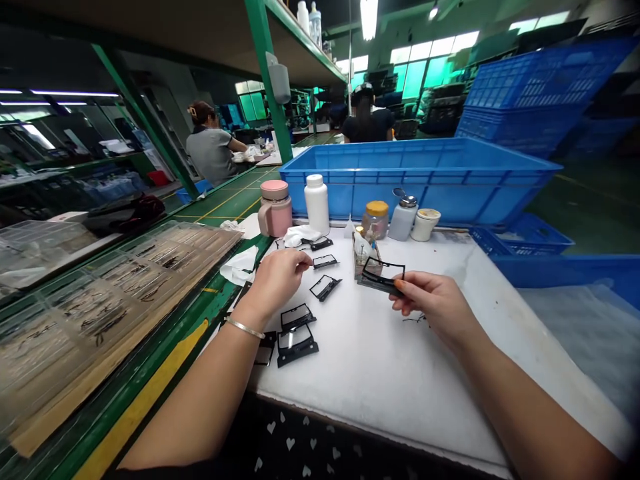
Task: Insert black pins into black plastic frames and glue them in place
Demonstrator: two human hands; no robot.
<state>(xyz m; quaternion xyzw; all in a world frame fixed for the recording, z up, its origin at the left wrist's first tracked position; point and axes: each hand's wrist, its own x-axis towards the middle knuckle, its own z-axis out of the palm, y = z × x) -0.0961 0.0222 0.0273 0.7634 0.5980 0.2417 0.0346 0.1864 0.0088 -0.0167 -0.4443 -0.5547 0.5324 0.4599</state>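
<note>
My right hand (433,300) pinches a black plastic frame (383,285) by its right end, thumb on top, above the white worktop. My left hand (280,279) is closed, thumb and fingertips pressed together; whatever they may hold is hidden. Just right of those fingertips lies a small black frame (325,261), and a tilted one (325,287) rests a little nearer to me. Further black frames (297,341) with clear windows lie by my left forearm, some partly covered by it. Behind my left hand is a crumpled white cloth (301,235).
A pink mug (275,208), white bottle (317,205), yellow-lidded jar (376,220) and pump bottle (403,219) line the back, before a large blue crate (425,180). A compartment tray (115,293) lies left. A green post (270,80) stands behind. Two people sit farther off.
</note>
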